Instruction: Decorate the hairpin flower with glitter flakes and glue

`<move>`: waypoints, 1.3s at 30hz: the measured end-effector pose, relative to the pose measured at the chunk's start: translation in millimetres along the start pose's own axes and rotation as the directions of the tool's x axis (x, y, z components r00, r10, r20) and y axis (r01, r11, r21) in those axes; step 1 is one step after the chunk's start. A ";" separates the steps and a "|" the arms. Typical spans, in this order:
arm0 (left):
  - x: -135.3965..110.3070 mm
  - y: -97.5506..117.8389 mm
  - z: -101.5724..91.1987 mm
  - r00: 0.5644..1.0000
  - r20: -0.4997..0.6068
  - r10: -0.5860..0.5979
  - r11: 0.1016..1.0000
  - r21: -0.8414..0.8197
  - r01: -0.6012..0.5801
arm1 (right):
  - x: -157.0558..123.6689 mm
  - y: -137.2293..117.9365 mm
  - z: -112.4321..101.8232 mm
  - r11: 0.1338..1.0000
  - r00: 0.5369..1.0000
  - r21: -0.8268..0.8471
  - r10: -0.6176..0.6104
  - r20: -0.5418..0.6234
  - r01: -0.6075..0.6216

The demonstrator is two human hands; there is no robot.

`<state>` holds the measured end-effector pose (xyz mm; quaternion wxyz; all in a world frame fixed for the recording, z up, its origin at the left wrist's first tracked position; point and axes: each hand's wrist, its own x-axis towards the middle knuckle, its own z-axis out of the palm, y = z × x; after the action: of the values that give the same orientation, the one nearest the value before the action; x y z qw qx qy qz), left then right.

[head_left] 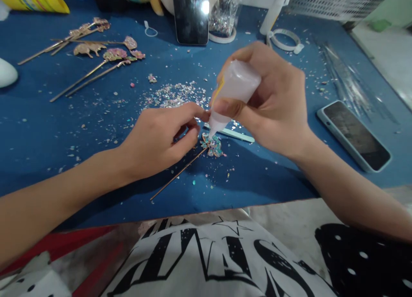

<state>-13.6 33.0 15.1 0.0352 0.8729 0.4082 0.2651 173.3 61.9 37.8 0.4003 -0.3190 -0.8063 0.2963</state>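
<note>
Right hand (277, 104) wrapped around a translucent glue bottle (233, 93), nozzle tipped down onto the glittered head of a hairpin (210, 145); left hand (161, 138) pinching that hairpin just beside the head, its stem slanting across the blue bench (48, 134); loose sequins (175, 95) scattered behind; finished hairpins (96, 56) far left; smartphone (354, 135) well right.

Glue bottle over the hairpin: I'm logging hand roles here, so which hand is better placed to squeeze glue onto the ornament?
Right. The right hand grips the glue bottle, nozzle down on the hairpin ornament; the left hand pinches beside it, probably steadying it.
</note>
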 end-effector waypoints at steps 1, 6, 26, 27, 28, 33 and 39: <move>-0.2 0.2 0.0 1.000 -0.007 0.007 1.000 0.003 -0.007 | -0.1 -1.0 0.3 1.000 1.000 -0.002 -0.013 0.005 0.013; -0.5 0.4 2.4 0.997 -0.047 0.054 0.999 0.008 -0.053 | 0.6 -1.8 1.0 0.995 0.996 -0.054 -0.084 0.029 0.085; -0.7 0.9 -1.5 0.996 -0.039 0.082 0.997 0.003 -0.082 | -3.6 -11.3 3.0 0.930 0.975 -0.294 -0.217 0.047 0.222; -1.0 0.7 -1.3 0.995 -0.046 0.087 0.996 0.003 -0.087 | -3.4 -11.1 3.1 0.931 0.975 -0.291 -0.214 0.051 0.220; -1.2 0.5 -1.1 0.994 -0.052 0.091 0.996 0.004 -0.091 | -3.3 -11.0 3.2 0.935 0.977 -0.283 -0.207 0.054 0.214; -1.1 0.4 -0.5 0.994 -0.043 0.103 0.995 0.006 -0.103 | -3.8 -12.7 3.0 0.966 0.989 -0.213 -0.136 0.059 0.145; -1.4 -0.1 0.0 0.994 -0.031 0.104 0.995 0.006 -0.104 | -3.2 -15.0 3.1 0.988 0.996 -0.143 -0.046 0.075 0.057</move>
<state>-14.4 32.1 14.4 0.0129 0.8887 0.3634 0.2792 168.0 49.5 45.8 0.3543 -0.3155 -0.8476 0.2378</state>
